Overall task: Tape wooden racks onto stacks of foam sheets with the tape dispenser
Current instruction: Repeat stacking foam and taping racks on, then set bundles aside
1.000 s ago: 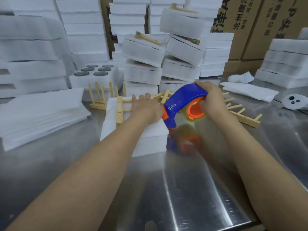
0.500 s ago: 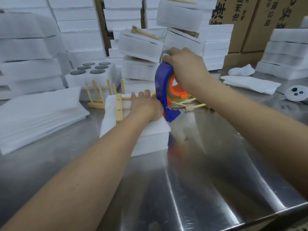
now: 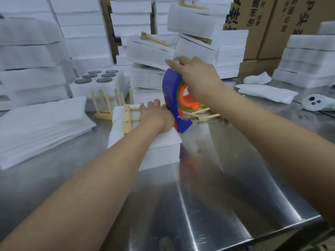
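Head view: right hand (image 3: 196,77) holds tape dispenser (image 3: 170,93) upright, nose down.

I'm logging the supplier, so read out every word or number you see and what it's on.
"沧州": starts a vertical column on the left cardboard box; the characters after it are blurred.
Large characters on it and on the right cardboard box: cut off, unreadable.
Tape dispenser: no readable text.
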Available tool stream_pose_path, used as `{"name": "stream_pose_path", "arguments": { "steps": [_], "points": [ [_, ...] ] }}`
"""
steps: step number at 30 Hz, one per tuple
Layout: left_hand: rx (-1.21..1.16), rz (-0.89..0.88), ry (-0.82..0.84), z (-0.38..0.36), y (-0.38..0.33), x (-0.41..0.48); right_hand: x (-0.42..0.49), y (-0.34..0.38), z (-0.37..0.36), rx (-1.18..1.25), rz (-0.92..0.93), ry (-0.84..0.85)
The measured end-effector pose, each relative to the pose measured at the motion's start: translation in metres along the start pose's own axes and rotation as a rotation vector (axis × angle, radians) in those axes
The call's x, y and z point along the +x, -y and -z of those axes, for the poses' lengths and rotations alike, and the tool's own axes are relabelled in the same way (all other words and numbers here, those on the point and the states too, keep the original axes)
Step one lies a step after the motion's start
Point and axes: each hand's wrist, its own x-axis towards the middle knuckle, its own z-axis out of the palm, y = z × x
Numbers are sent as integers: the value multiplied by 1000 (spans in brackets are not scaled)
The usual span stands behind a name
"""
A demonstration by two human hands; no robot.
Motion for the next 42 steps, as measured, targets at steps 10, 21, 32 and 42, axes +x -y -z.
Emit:
{"name": "stream_pose_path", "arguments": {
  "steps": [10, 21, 32, 42],
  "points": [
    [-48, 11, -7, -1, -1, -1, -64, -48, -29, 700, -13, -132],
    [-104, -3, -28, -1, 1, 2, -73, -61, -48, 744, -182, -280],
    [-192, -39, -40, -2, 6, 8, -66, -43, -44, 581, -232, -318],
    [-215, -41, -61, -2, 5, 7, -62, -37, -31, 412, -116, -322]
  ]
}}
